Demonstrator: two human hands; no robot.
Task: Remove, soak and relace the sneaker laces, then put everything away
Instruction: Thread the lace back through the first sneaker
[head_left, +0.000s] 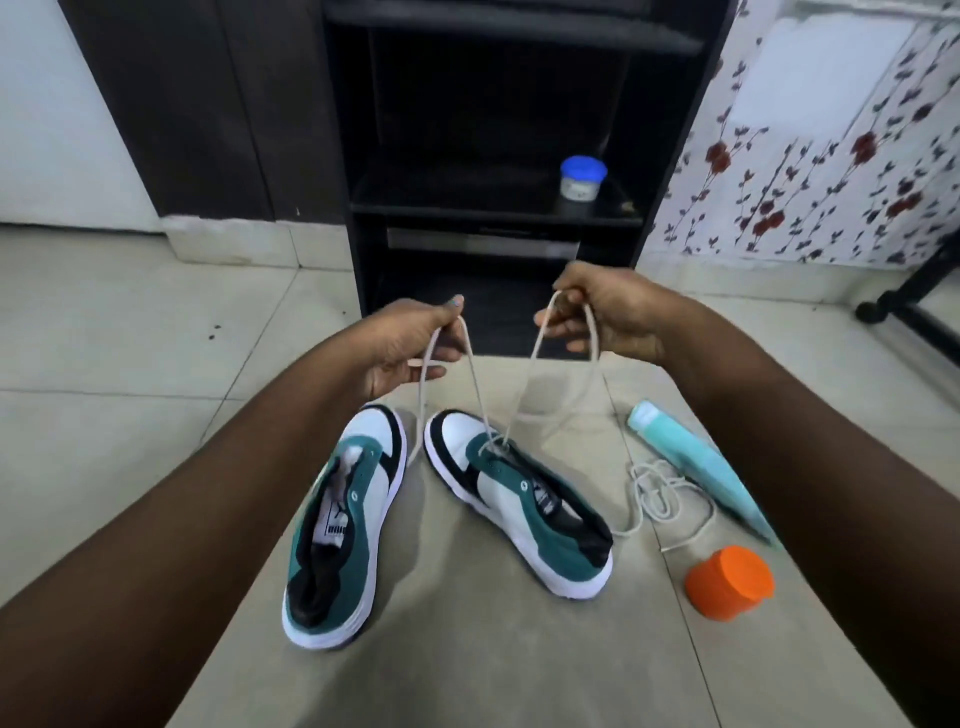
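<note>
Left hand (410, 343): fingers curled, pinching one end of the cream lace (470, 364) raised above the shoes
Right hand (597, 317): fingers curled round the other end, held level with the left
Right-side sneaker (519, 499): teal, white and black, on the tan mat (467, 649); lace threaded through its front eyelets
Left-side sneaker (337, 525): unlaced, just beside it
Loose lace (665, 499): heaped near the teal tube (696, 467) and orange cap (730, 582)
Shelf (493, 208): blue-lidded jar (583, 177)

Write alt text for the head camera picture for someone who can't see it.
Left hand and right hand each hold up an end of a lace threaded through the right sneaker. The unlaced left sneaker, loose lace, tube and orange jar lie nearby.
</note>
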